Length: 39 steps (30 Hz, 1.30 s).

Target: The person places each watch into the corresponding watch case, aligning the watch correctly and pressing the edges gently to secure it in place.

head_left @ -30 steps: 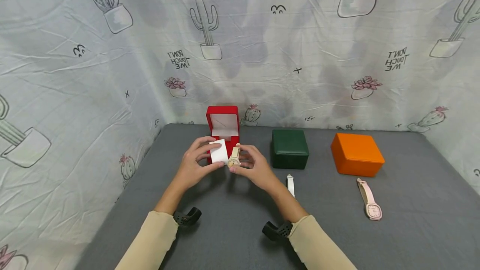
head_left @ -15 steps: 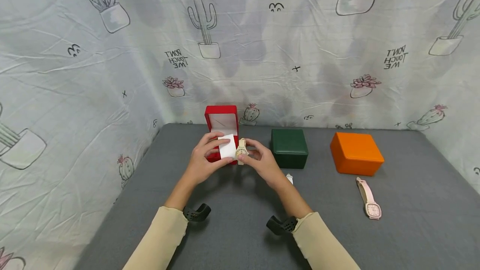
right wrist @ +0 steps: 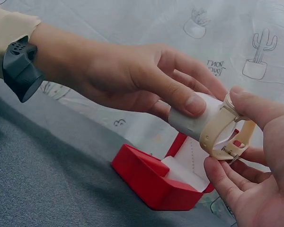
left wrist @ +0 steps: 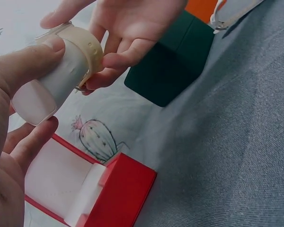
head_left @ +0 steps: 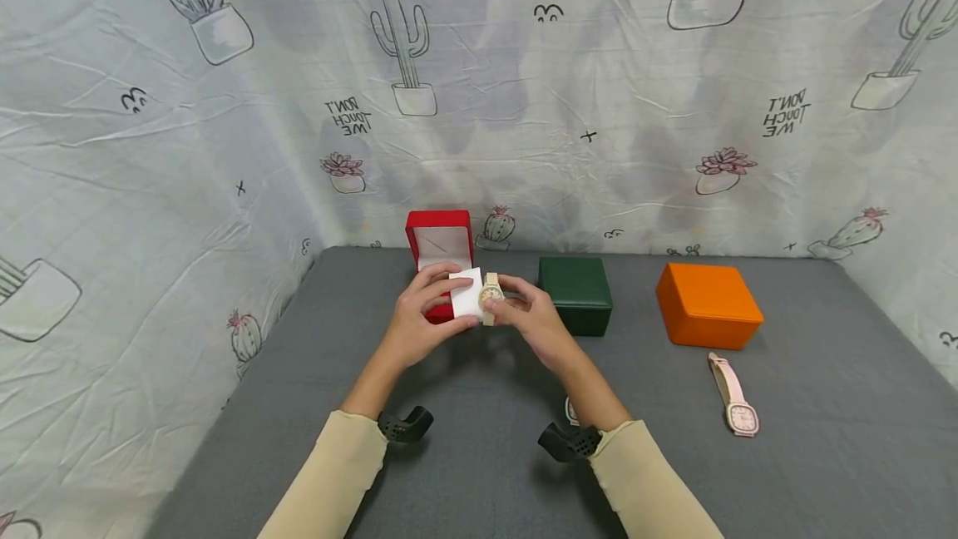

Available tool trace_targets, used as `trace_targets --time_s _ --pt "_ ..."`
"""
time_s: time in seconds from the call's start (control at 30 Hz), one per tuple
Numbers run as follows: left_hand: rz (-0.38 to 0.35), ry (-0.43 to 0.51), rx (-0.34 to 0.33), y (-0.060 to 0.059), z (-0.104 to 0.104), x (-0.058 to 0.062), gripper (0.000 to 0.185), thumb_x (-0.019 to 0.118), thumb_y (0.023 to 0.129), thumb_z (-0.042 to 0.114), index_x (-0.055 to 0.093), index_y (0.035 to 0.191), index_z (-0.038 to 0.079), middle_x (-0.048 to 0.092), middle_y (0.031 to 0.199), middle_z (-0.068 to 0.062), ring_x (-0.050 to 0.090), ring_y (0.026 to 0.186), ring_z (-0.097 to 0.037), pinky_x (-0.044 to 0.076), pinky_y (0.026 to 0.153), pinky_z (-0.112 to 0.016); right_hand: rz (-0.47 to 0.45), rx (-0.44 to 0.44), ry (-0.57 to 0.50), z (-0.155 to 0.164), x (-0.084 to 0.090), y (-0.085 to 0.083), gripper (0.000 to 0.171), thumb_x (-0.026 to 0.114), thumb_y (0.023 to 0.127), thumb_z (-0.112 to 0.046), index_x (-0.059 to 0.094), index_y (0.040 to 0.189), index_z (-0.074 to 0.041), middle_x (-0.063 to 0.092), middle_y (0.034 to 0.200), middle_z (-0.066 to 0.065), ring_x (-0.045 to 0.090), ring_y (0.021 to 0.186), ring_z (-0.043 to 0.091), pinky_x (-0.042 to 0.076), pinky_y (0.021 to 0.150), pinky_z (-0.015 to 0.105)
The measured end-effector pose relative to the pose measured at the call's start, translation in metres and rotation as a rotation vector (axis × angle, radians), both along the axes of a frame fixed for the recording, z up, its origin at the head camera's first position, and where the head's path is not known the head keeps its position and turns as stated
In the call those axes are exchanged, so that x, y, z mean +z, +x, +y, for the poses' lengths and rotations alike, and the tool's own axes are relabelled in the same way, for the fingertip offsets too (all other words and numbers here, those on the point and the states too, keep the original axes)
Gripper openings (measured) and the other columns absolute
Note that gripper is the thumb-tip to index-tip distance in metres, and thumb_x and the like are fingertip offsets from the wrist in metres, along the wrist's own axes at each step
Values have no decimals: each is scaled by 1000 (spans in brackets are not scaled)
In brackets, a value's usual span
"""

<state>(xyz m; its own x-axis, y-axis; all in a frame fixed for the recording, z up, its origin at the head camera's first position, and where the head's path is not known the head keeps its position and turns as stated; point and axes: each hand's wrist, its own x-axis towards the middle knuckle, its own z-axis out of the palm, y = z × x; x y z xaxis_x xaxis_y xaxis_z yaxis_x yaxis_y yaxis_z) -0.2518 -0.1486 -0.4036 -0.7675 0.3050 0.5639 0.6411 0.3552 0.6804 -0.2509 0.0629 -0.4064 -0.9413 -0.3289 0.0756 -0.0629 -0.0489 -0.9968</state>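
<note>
I see the left hand (head_left: pixel 415 318) gripping a small white cushion (head_left: pixel 468 296) at the centre of the head view, thumb pressed on top and fingers curled beneath. The right hand (head_left: pixel 533 318) pinches a cream watch (head_left: pixel 490 294) whose strap is looped around one end of that cushion. In the right wrist view the strap's buckle (right wrist: pixel 232 153) hangs at centre right, and I judge it is not fastened.

My worry is the loose loop. If the right fingers slacken before the strap is snug, the cream watch could slide off the cushion's end and drop toward the open red box (head_left: pixel 440 260) just behind the hands, or onto the grey table (head_left: pixel 823 406). The cushion looks soft, so a hard squeeze from the left thumb (left wrist: pixel 38 59) may deform it and let the strap slip.

The green box (head_left: pixel 575 294) sits just right of the hands, and a careless elbow swing could nudge it. The orange box (head_left: pixel 708 304) and pink watch (head_left: pixel 733 396) lie well apart at right, out of harm.
</note>
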Motion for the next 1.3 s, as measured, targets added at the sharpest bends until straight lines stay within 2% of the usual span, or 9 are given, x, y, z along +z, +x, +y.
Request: trace_targets --time_s 0.27,0.4,0.6,0.7,0.8,0.97,1.13,1.3 --pt "-10 -7 -18 -3 4 2 52 84 73 14 67 122 13 51 137 -5 47 124 -21 55 92 -41 -28 -19 -3 3 2 -3 52 63 94 -20 46 141 -6 54 134 18 62 100 14 56 83 25" --pt "-30 -13 -9 -1 7 4 53 84 71 8 67 121 9 51 136 -9 48 124 -24 54 93 -43 -51 -23 4 3 3 -4 52 63 95 -22 46 141 -5 52 135 17 60 103 14 56 83 24" --pt "-39 -17 -9 11 13 21 50 83 71 3 66 118 0 51 133 -19 49 122 -30 53 93 -46 -69 -30 7 2 3 -5 51 63 95 -24 48 140 -6 52 135 16 59 106 15 56 83 24" --pt "-28 -20 -22 13 13 26 48 82 72 2 66 117 -2 51 132 -21 50 120 -32 54 92 -47 -75 -31 -5 2 3 -6 51 63 94 -24 48 139 -6 52 135 16 59 105 14 56 82 23" --pt "-21 -12 -35 8 10 21 48 82 72 1 66 118 -1 51 132 -19 49 120 -31 54 91 -48 -79 -23 -14 3 4 -6 51 64 94 -23 48 140 -6 51 136 15 60 104 14 56 81 23" --pt "-22 -10 -46 -3 4 8 51 84 72 6 67 120 8 51 136 -11 48 123 -25 55 91 -44 -64 -8 -9 4 4 -7 54 64 94 -24 47 141 -5 49 139 15 60 103 13 56 82 23" --pt "-17 -10 -56 -5 4 4 51 84 74 14 67 122 14 52 136 -4 49 123 -19 55 92 -39 -61 -23 -2 4 5 -5 53 65 93 -23 48 140 -5 50 138 15 59 104 14 56 82 22" --pt "-21 -6 -50 -4 4 4 50 84 74 17 68 121 15 52 135 -2 50 122 -18 55 92 -38 -58 -28 3 3 6 -4 52 64 94 -22 47 140 -4 49 139 15 60 103 12 56 81 22"
